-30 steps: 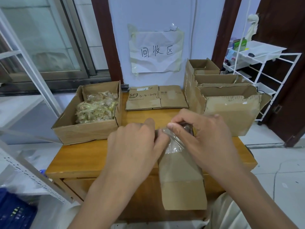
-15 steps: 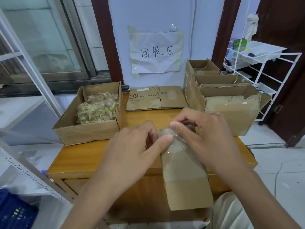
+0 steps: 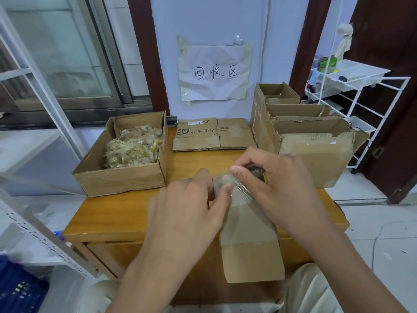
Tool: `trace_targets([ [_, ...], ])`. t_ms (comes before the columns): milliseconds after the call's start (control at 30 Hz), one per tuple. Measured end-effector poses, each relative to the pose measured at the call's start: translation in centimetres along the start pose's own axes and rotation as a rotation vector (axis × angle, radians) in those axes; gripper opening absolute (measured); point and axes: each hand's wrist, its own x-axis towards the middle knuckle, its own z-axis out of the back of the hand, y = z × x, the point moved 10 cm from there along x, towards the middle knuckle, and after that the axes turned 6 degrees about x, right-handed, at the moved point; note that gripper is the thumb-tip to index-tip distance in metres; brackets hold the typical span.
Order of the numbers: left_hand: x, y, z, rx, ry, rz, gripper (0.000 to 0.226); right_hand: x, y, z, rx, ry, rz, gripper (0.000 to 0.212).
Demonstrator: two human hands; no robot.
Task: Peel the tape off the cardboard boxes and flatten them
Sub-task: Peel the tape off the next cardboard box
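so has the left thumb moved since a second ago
Yes. The left hand has slid its thumb right along the held box's taped top toward the right hand; the flattened box behind stays put.

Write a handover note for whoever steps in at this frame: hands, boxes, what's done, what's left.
Left hand and right hand both pinch the clear tape at the top of the held cardboard piece.
Done: one flattened box lies at the back of the table; peeled tape fills the open box on the left.
Left: finish this strip, then the upright boxes on the right.
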Motion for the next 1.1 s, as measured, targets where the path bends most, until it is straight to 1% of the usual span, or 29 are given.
trace_targets([
  [100,-0.1,-0.6,0.0,0.084,0.002,-0.010,0.032,-0.1,0.4,0.1,-0.037,-0.010,0.008,0.018],
  [200,-0.4,-0.8,0.1,0.155,0.014,-0.066,0.028,-0.2,0.3,0.2,-0.052,-0.003,0.013,0.020],
  [300,-0.2,-0.7,0.0,0.115,0.020,-0.143,0.027,0.0,-0.5,0.2,-0.009,0.007,-0.006,0.025],
  [367,0.1,-0.2,-0.5,-0.020,0.046,-0.164,0.030,0.3,-1.2,0.3,0.052,0.016,-0.046,0.024],
  [433,0.7,0.3,-0.5,-0.304,0.090,-0.164,0.034,1.2,-1.6,0.4,0.088,0.045,-0.049,0.023],
  [500,1.6,0.5,-0.1,-0.567,0.132,-0.154,0.036,2.6,-1.7,-0.3,0.158,0.153,-0.029,0.017],
  [567,2.9,1.2,-0.4,-0.748,0.181,-0.099,0.041,4.5,-1.8,-1.4,0.266,0.313,-0.024,0.012],
  [600,3.5,1.6,-0.8,-0.797,0.202,-0.077,0.041,5.4,-1.9,-1.9,0.295,0.395,-0.028,0.012],
  [667,4.4,1.8,-1.8,-0.853,0.237,-0.029,0.039,7.3,-2.0,-2.9,0.268,0.537,-0.019,0.014],
  [767,4.5,1.7,-3.2,-0.944,0.215,0.086,0.039,10.2,-2.0,-4.7,0.077,0.655,0.006,0.013],
  [867,4.1,2.1,-4.7,-1.025,0.133,0.231,0.037,11.6,-1.4,-6.6,-0.117,0.677,-0.008,0.010],
  [900,3.8,2.4,-5.2,-1.028,0.109,0.269,0.037,11.3,-1.3,-7.1,-0.172,0.662,-0.027,0.013],
  [1000,2.8,3.5,-6.6,-1.021,0.040,0.336,0.039,8.4,-1.0,-7.6,-0.327,0.531,-0.037,0.037],
  [1033,2.5,3.8,-6.8,-1.006,0.017,0.340,0.040,7.3,-0.7,-7.4,-0.320,0.486,-0.029,0.041],
  [1100,2.0,3.8,-6.8,-0.935,-0.019,0.321,0.045,6.7,-1.6,-6.5,-0.172,0.398,-0.094,0.044],
])
